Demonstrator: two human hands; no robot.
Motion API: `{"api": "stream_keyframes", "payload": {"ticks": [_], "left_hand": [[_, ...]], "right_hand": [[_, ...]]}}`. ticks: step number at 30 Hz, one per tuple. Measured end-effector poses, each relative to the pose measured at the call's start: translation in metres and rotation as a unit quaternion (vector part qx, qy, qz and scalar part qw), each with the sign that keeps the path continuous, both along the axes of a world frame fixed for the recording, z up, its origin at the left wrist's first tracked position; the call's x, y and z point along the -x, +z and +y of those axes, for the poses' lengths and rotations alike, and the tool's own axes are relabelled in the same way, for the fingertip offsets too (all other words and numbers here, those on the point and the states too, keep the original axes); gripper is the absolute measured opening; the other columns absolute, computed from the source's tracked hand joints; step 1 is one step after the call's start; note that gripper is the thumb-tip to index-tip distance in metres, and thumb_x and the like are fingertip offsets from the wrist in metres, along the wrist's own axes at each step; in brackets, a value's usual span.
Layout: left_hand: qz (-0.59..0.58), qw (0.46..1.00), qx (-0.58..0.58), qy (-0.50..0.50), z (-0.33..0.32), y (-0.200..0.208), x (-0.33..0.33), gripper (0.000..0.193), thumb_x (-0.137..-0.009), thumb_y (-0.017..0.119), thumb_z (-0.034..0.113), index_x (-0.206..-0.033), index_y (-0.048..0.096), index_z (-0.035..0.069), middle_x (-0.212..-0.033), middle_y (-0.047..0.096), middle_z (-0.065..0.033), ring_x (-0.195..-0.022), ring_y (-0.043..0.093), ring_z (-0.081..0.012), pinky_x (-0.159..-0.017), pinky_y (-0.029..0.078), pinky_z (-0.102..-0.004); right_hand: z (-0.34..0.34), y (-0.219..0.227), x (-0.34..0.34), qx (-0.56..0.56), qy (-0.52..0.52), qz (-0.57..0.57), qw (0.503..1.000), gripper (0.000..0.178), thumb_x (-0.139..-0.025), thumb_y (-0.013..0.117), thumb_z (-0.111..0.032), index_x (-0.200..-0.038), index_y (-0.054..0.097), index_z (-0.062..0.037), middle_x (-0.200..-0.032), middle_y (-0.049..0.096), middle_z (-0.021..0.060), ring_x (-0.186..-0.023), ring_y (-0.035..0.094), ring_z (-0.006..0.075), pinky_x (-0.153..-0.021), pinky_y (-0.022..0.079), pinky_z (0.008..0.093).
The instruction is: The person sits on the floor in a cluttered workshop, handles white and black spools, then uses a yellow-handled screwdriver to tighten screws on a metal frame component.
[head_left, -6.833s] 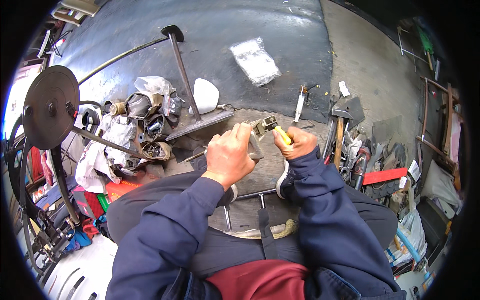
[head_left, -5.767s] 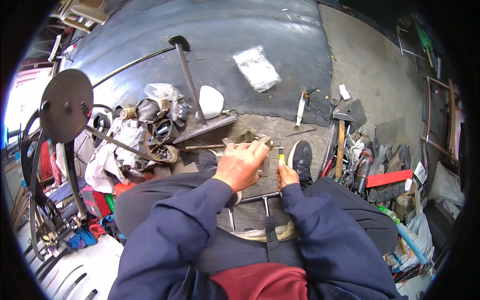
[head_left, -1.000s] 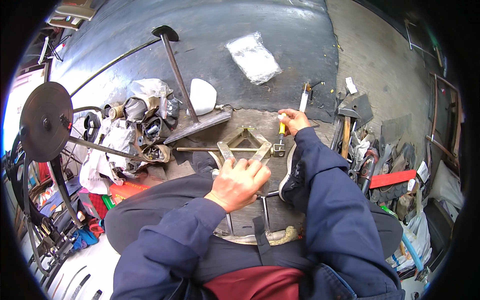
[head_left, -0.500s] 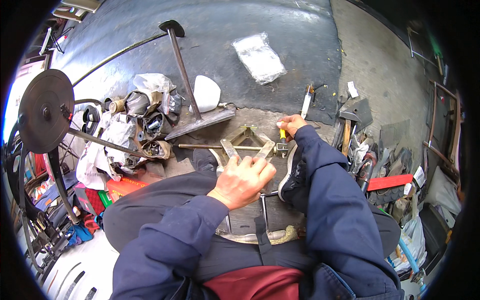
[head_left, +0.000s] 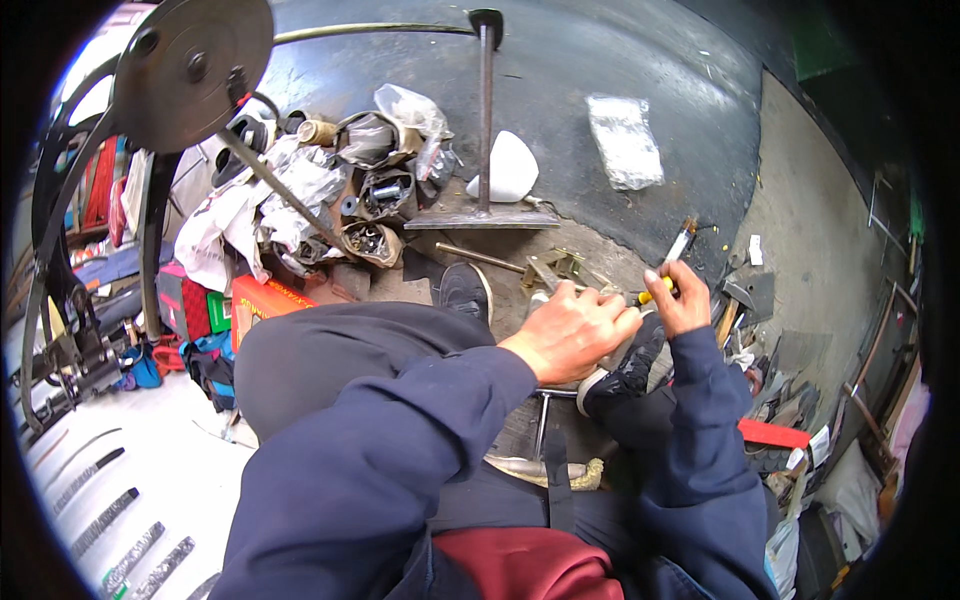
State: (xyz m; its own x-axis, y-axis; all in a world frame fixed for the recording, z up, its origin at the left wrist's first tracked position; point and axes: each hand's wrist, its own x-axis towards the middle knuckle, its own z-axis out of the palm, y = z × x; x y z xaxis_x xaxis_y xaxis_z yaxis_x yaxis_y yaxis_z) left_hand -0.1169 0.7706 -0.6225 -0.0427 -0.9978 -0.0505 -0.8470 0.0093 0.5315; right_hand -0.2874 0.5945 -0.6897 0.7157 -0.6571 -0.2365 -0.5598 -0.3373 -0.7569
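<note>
A brass-coloured metal scissor jack (head_left: 542,273) with a long rod (head_left: 480,257) is tilted between my feet, its rod slanting down to the right. My left hand (head_left: 572,337) is closed over the jack from above and hides much of it. In the fingers of my right hand (head_left: 687,300) is a small tool with a yellow handle (head_left: 656,291), probably a screwdriver. It points left toward the jack's right end. Whether its tip touches the jack is hard to make out.
A flat-based metal stand (head_left: 485,220) and a white rounded object (head_left: 512,168) lie beyond the jack. Bags of small parts (head_left: 372,240) sit at left, beside a black disc (head_left: 195,70) on a frame. A hammer (head_left: 728,318) and a red bar (head_left: 773,433) lie right.
The view has swung left. The jack has gone from upright to tilted, my left hand still on it. The yellow-handled tool has tipped from upright to nearly level.
</note>
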Motion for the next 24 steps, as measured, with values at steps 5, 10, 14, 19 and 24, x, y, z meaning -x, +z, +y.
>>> {"api": "stream_keyframes", "payload": {"ticks": [5,10,14,19,24], "left_hand": [[-0.01,0.998,0.057,0.021,0.0,-0.006,0.003,0.03,-0.087,0.069,0.016,-0.116,0.061,0.011,-0.095,0.066,-0.0048,-0.084,0.073,-0.0264,-0.07,0.051,-0.0454],[-0.039,0.996,0.078,-0.01,0.01,-0.011,0.006,0.021,-0.089,0.068,0.018,-0.108,0.06,0.012,-0.092,0.066,-0.0045,-0.084,0.073,-0.026,-0.07,0.051,-0.046],[-0.026,0.996,0.082,0.003,0.01,-0.01,0.007,0.021,-0.088,0.07,0.02,-0.104,0.059,0.012,-0.092,0.067,-0.0046,-0.086,0.073,-0.0263,-0.072,0.052,-0.0464],[-0.029,0.997,0.073,0.003,0.009,-0.008,0.006,0.028,-0.086,0.073,0.023,-0.109,0.06,0.011,-0.096,0.068,-0.0053,-0.088,0.073,-0.0262,-0.074,0.052,-0.0465],[-0.002,0.999,0.041,0.027,-0.001,-0.009,0.005,0.035,-0.085,0.072,0.021,-0.117,0.06,0.01,-0.1,0.068,-0.0061,-0.088,0.073,-0.0262,-0.074,0.052,-0.0455]], "right_hand": [[0.059,0.037,0.02,0.101,-0.027,-0.01,0.994,0.015,-0.097,0.069,-0.011,-0.097,0.062,0.0024,-0.092,0.058,0.0156,-0.08,0.058,0.0305,-0.075,0.048,0.0391],[0.112,0.031,0.043,-0.075,-0.18,-0.039,0.98,0.008,-0.099,0.065,-0.004,-0.105,0.066,0.0019,-0.113,0.059,0.0089,-0.086,0.063,0.0194,-0.073,0.054,0.0319],[0.123,0.014,0.057,-0.201,-0.276,-0.073,0.937,0.017,-0.104,0.065,-0.011,-0.115,0.064,0.0014,-0.118,0.059,0.0072,-0.078,0.062,0.0128,-0.064,0.054,0.0269],[0.14,-0.008,0.072,-0.315,-0.368,-0.102,0.869,0.038,-0.104,0.066,-0.011,-0.137,0.051,-0.0002,-0.129,0.062,0.0126,-0.096,0.069,0.0211,-0.073,0.063,0.0336],[0.144,-0.048,0.08,-0.51,-0.39,0.044,0.765,0.042,-0.105,0.062,-0.009,-0.144,0.051,-0.0055,-0.131,0.066,0.0158,-0.11,0.071,0.0296,-0.073,0.067,0.0395]]}}
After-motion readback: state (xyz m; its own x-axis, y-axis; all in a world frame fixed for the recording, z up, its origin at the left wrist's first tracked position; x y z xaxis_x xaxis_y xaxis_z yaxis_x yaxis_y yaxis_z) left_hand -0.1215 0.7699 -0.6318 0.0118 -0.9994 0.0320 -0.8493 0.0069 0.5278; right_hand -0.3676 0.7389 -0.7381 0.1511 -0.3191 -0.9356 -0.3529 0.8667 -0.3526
